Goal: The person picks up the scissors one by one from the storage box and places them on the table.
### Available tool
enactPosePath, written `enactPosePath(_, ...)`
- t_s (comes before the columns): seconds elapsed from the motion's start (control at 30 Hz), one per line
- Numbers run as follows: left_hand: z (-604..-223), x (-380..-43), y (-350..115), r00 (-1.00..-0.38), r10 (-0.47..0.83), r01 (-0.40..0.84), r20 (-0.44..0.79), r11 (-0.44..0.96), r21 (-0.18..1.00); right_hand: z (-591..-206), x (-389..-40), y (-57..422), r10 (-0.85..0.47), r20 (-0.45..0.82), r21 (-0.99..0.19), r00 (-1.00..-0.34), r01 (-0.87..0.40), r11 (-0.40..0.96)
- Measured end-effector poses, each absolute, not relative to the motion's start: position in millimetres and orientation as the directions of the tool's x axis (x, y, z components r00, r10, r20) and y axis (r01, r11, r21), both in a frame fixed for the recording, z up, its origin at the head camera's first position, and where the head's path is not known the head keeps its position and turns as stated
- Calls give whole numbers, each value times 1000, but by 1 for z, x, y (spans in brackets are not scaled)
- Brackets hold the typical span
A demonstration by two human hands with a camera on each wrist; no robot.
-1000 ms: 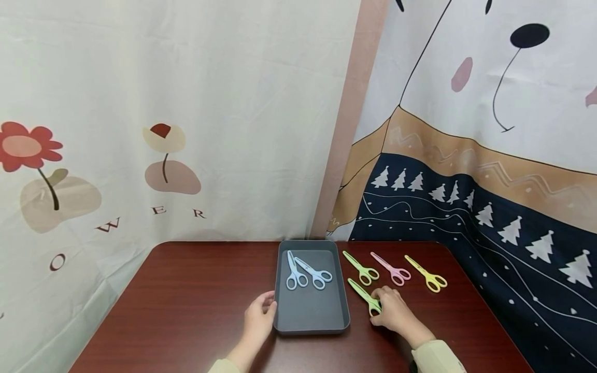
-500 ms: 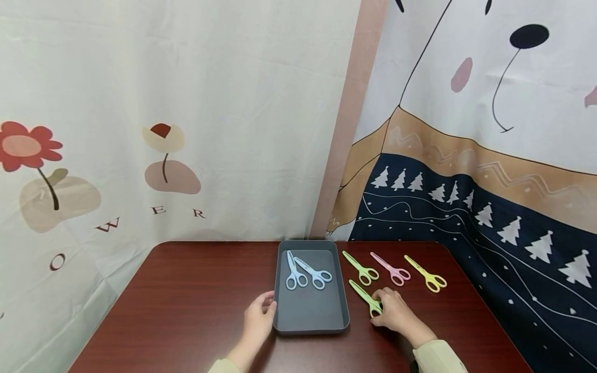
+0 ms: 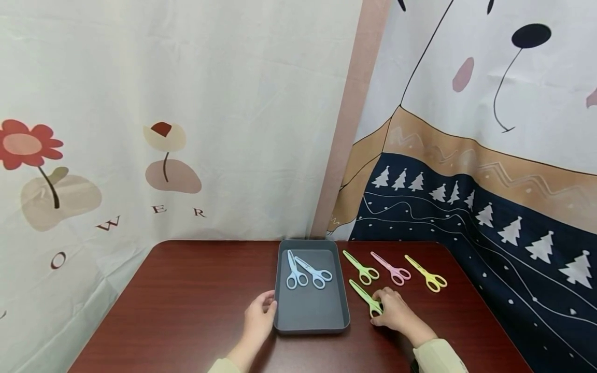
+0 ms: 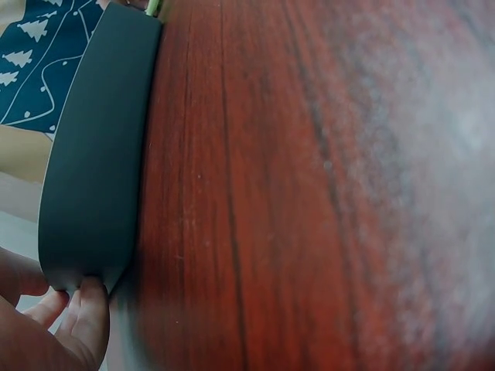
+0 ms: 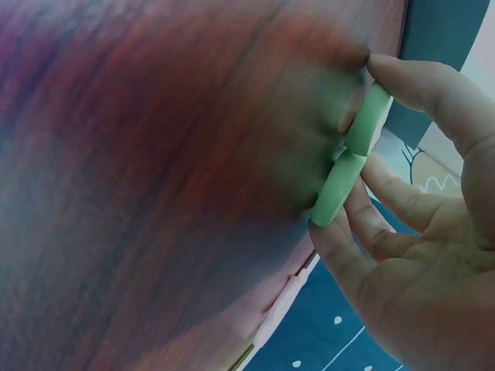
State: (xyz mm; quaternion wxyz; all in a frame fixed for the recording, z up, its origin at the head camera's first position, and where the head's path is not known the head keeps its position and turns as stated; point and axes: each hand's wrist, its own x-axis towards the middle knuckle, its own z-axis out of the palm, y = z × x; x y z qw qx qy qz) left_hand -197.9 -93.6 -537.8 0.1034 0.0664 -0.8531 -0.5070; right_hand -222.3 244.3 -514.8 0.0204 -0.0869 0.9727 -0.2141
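Observation:
My right hand [image 3: 393,311] pinches the handle loops of light green scissors [image 3: 361,293], which lie on the table just right of a grey tray. In the right wrist view, thumb and fingertips sit at opposite edges of the green handle [image 5: 349,166]; the blades are out of that view. My left hand [image 3: 258,317] touches the outer left wall of the grey tray [image 3: 311,317], its fingertips against the side, as the left wrist view of the tray wall [image 4: 100,154] also shows. Inside the tray lie two pairs of light blue scissors [image 3: 294,272], side by side.
Behind the held pair lie another pair of green scissors [image 3: 363,270], pink scissors [image 3: 393,270] and yellow scissors [image 3: 428,275], in a row right of the tray. The dark red wooden table [image 3: 196,290] ends at patterned curtains [image 3: 233,103].
Between one second and half a second ago, the held green scissors shifted very slightly right with my right hand. My left hand, the tray and the other scissors stay in place.

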Motion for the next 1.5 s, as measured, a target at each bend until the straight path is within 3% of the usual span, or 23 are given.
enactPosePath(0.63,-540,-197,-93,-969,-216,3,124,488,873,-518,-222,245,-177,-15,-434,-984,-153,888)
enactPosePath(0.9,-538,-197,-92,-948,-218,92,233,511,855,-518,-224,245,-180,0,-433,-984,-163,887)
enactPosePath(1.13,-539,-198,-93,-965,-219,18,144,492,871,-519,-224,244,-183,26,-410,-983,-178,895)
enactPosePath(1.5,-538,-198,-93,-964,-220,20,148,495,869,-509,-227,239,-168,48,-449,-985,-172,877)
